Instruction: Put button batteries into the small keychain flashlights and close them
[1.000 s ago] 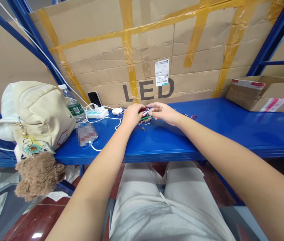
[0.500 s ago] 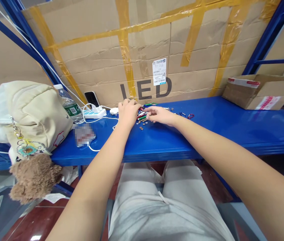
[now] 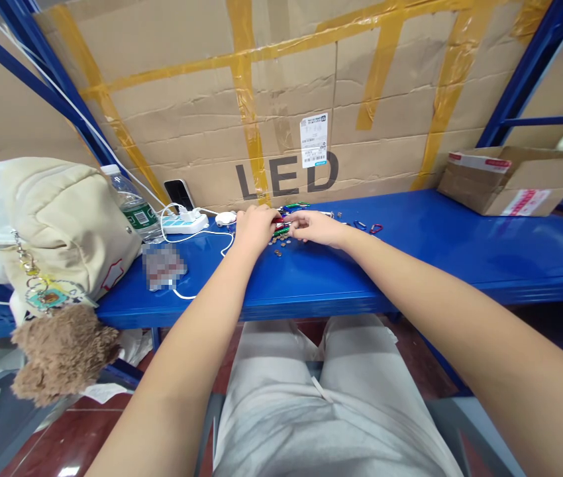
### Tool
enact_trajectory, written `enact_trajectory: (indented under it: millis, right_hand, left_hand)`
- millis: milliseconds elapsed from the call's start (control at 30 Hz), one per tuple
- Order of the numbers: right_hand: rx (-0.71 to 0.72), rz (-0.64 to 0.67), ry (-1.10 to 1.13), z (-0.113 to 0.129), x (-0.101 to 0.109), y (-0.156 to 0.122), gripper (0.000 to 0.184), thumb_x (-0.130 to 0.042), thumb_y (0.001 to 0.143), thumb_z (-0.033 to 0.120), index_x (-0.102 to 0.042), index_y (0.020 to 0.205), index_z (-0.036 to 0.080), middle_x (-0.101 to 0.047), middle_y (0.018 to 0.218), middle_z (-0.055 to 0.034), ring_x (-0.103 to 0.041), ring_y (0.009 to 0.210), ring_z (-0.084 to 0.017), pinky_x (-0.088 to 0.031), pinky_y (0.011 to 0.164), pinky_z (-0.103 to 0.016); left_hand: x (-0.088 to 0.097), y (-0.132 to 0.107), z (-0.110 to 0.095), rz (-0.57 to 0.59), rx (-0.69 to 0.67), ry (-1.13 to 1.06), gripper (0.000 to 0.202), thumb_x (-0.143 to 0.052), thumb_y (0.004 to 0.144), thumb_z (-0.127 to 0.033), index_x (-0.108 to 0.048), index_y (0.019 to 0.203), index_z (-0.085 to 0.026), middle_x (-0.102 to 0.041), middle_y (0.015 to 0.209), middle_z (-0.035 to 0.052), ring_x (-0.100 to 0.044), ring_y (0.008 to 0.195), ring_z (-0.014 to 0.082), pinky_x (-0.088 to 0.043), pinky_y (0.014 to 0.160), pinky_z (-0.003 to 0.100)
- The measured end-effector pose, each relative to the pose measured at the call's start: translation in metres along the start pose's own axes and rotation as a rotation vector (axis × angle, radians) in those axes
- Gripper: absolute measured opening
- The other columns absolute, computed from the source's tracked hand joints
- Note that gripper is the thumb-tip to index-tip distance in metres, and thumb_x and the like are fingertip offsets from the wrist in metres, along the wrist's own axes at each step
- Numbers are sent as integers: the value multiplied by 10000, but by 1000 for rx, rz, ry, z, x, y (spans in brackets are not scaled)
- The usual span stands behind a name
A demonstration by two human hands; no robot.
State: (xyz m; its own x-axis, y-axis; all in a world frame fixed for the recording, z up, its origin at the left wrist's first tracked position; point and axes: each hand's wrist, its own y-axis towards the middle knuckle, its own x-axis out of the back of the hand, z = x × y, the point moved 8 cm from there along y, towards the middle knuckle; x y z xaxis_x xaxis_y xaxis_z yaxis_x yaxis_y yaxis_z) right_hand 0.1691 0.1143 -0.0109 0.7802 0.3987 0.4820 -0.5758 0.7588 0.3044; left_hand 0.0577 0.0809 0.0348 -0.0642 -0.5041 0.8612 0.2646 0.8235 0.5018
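Observation:
A small pile of pens lies at the back of the blue table between my hands, with a red pen point(image 3: 278, 220) and a green pen point(image 3: 281, 232) showing. My left hand point(image 3: 256, 226) curls over the pile's left side, fingers bent; what they close on is hidden. From the right, my right hand point(image 3: 317, 228) reaches to the pile, thumb and fingers a little apart beside the green pen. Several small coin-like discs point(image 3: 278, 252) are scattered just in front. To the right of my right hand lie a red carabiner point(image 3: 376, 228) and a dark blue carabiner point(image 3: 359, 225).
Left on the blue table point(image 3: 440, 265) are a power strip point(image 3: 185, 224) with white cables, a water bottle point(image 3: 135, 209), a blurred flat item point(image 3: 163, 266) and a cream bag point(image 3: 57, 225) with a plush charm. Cardboard point(image 3: 187, 119) stands behind; an open carton point(image 3: 505, 189) sits right.
My left hand has drawn slightly lower, and its fingers look more bent over the pens. The right hand stays by the green pen. The whole view has shifted a little.

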Motion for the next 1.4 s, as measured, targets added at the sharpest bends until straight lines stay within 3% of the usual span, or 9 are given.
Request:
enact_trajectory:
  millis: [167, 367, 533, 700, 967, 1133, 1267, 1333, 1400]
  right_hand:
    - [130, -85, -134, 12, 6, 0, 453, -589, 745, 103, -601, 1195, 146, -657, 842, -20, -600, 756, -135, -479, 699, -248]
    - [295, -151, -442, 39, 6, -8, 500, -572, 715, 77, -595, 1211, 133, -670, 864, -36, -583, 724, -145, -468, 701, -280]
    - [437, -272, -453, 55, 13, -13, 466, -574, 755, 125, -569, 1221, 140, -652, 864, -33, -551, 650, -128, -479, 663, -281]
    - [606, -420, -559, 76, 16, -25, 405, -552, 801, 133, -562, 1205, 159, -658, 959, -58, -586, 761, -159, -495, 770, -324]
    - [630, -423, -707, 79, 10, -28, 311, -506, 855, 134, -587, 1151, 183, -651, 998, -75, -587, 953, -214, -470, 849, -357]
    - [515, -443, -572, 78, 18, -26, 306, -524, 845, 159, -590, 1143, 192, -632, 1004, -69, -586, 864, -185, -471, 839, -342]
    - [200, -520, -316, 49, 37, -16, 361, -567, 789, 131, -593, 1149, 139, -650, 967, -72, -570, 746, -150, -496, 758, -318]
    - [-32, -416, -204, 24, 35, -10, 315, -565, 783, 117, -633, 1091, 123, -663, 913, -76, -572, 713, -142, -502, 683, -291]
    - [-199, -227, -149, 6, 23, -8, 255, -573, 780, 114, -675, 1013, 133, -665, 836, -64, -564, 661, -130, -486, 601, -262]
  left_hand:
    - [-1, 3, 4, -18, 39, -187, 236, -559, 833, -200, -686, 1030, -230, -708, 1044, 61, -614, 974, 247, -443, 799, 354]
    - [0, 4, 7, -122, 31, -370, 180, -572, 789, -125, -654, 933, -196, -707, 952, 48, -630, 904, 208, -462, 820, 314]
    - [10, 3, 8, -272, -15, -459, 169, -580, 777, -95, -628, 906, -192, -694, 910, 37, -633, 882, 194, -472, 811, 304]
    - [13, 3, 3, -309, -72, -500, 174, -575, 764, -70, -624, 872, -197, -704, 924, 25, -645, 905, 188, -478, 836, 304]
    - [14, 3, -3, -292, -119, -492, 253, -591, 755, -69, -653, 973, -182, -718, 989, 41, -649, 954, 197, -476, 859, 298]
    - [11, 4, -4, -216, -104, -453, 205, -571, 803, -129, -655, 985, -175, -701, 1013, 56, -623, 966, 202, -459, 863, 302]
    - [3, 5, -4, -104, -85, -271, 260, -529, 855, -168, -682, 1054, -234, -672, 1062, 63, -566, 1039, 244, -423, 893, 363]
    - [4, 3, -4, -107, -80, -178, 288, -519, 876, -185, -694, 1087, -273, -658, 1086, 67, -529, 1077, 271, -397, 892, 399]
    - [4, 1, -7, -105, -103, -115, 295, -512, 894, -203, -704, 1099, -295, -648, 1100, 72, -500, 1093, 286, -376, 873, 421]
